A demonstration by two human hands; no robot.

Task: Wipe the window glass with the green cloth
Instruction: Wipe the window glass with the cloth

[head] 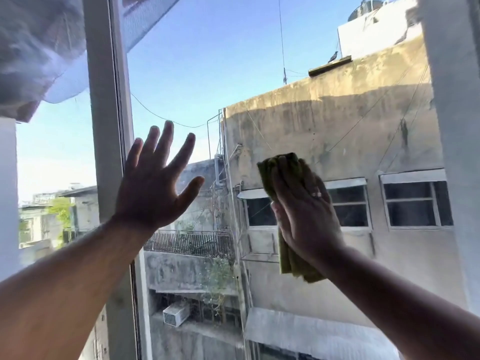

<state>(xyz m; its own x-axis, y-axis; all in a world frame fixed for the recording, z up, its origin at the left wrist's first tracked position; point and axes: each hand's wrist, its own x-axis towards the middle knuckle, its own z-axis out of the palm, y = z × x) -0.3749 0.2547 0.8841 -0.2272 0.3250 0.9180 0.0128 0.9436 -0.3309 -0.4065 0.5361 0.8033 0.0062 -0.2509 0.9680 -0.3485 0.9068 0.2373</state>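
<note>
Upper left: a pale mesh curtain (44, 55) is bunched above the white window frame (107, 126), whose upright post divides a narrow left pane from the main window glass (207, 61).

Left hand (153, 183): raised flat, palm toward the glass just right of the post, all 5 digits spread wide. Grip apart, holding nothing. Whether the palm touches the glass cannot be told.

Right hand (304, 209): flat against the green cloth (280, 167), pressing it to the glass near mid-height, right of centre. Grip not clamped; the fingers lie extended over the folded cloth, which shows above the fingertips and hangs below the wrist. A ring (316, 194) sits on 1 finger.

Through the glass: a weathered concrete building (337, 120) with barred windows, a bird (333, 57) on its parapet, and an air-conditioner unit (175, 314) on a ledge below.
</note>
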